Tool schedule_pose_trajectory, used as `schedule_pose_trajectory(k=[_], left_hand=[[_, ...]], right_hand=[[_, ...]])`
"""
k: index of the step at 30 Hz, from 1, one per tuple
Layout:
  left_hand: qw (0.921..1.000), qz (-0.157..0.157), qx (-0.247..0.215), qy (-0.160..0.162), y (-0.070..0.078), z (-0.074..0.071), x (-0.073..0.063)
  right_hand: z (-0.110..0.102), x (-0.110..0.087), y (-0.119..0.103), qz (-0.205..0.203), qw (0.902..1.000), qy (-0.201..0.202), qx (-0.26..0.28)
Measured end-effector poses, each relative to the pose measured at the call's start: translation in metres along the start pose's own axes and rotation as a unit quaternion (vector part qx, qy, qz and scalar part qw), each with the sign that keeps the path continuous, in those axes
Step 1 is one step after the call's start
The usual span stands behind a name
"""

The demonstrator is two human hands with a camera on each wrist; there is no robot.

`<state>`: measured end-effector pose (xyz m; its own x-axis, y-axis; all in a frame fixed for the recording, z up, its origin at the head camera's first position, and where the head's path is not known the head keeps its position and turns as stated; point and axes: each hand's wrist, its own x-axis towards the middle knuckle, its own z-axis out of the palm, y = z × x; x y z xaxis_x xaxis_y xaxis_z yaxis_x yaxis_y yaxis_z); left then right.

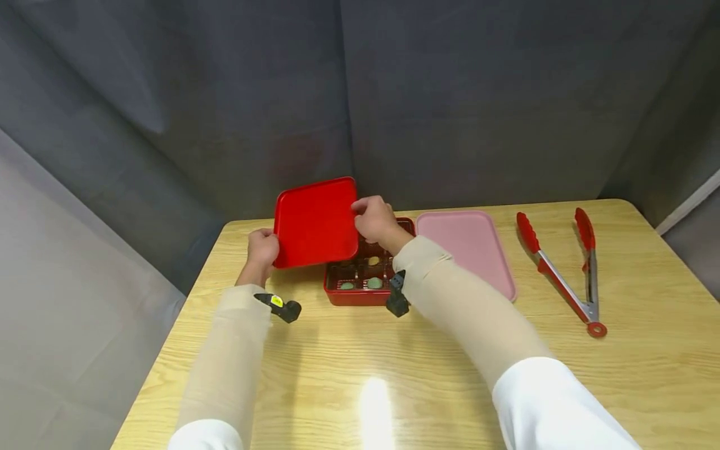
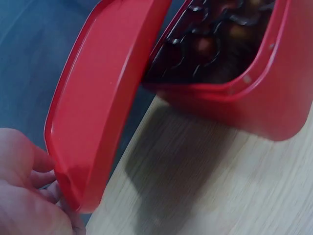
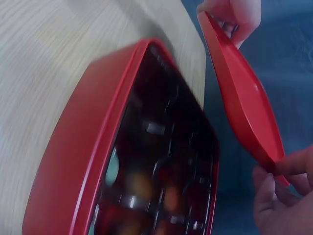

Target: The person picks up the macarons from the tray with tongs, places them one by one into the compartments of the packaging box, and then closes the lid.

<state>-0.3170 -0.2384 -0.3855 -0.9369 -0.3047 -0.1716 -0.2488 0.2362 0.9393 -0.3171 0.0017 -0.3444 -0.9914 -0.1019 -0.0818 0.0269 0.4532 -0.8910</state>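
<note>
A red square lid is held up, tilted, at the left of a red box and partly over it. My left hand pinches its left edge, fingers behind the rim. At the lid's opposite edge, my right hand grips the rim between thumb and fingers, above the box. The box stands uncovered, with a dark divided insert inside. Small rounded pieces sit in its compartments, among them a pale green one and a yellowish one. My right hand and forearm hide part of the box.
A pink tray lies right of the box, partly under my right forearm. Farther right rest spread tongs with red tips. The wooden table meets a grey curtain at the back.
</note>
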Motion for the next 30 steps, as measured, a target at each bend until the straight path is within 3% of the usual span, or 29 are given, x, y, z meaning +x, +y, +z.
schedule_pose_trajectory(k=[7,14,18,24,30], left_hand=[[0.9975,0.051,0.026,-0.041,0.008,0.019,-0.004],[0.9869,0.12,0.067,-0.085,0.02,0.033,-0.011],[0.9821,0.139,0.074,-0.103,0.024,0.038,-0.019],[0.9775,0.17,0.068,-0.105,0.026,0.043,-0.028],[0.9707,0.205,0.055,-0.112,0.03,0.047,-0.035]], right_hand=[[-0.033,-0.003,0.024,-0.014,0.9992,0.024,-0.03],[-0.062,-0.011,0.051,-0.036,0.9986,0.033,-0.021],[-0.074,-0.016,0.062,-0.065,0.9952,0.051,-0.052],[-0.082,-0.021,0.069,-0.12,0.9851,0.097,-0.077],[-0.087,-0.024,0.072,-0.169,0.9686,0.159,-0.088]])
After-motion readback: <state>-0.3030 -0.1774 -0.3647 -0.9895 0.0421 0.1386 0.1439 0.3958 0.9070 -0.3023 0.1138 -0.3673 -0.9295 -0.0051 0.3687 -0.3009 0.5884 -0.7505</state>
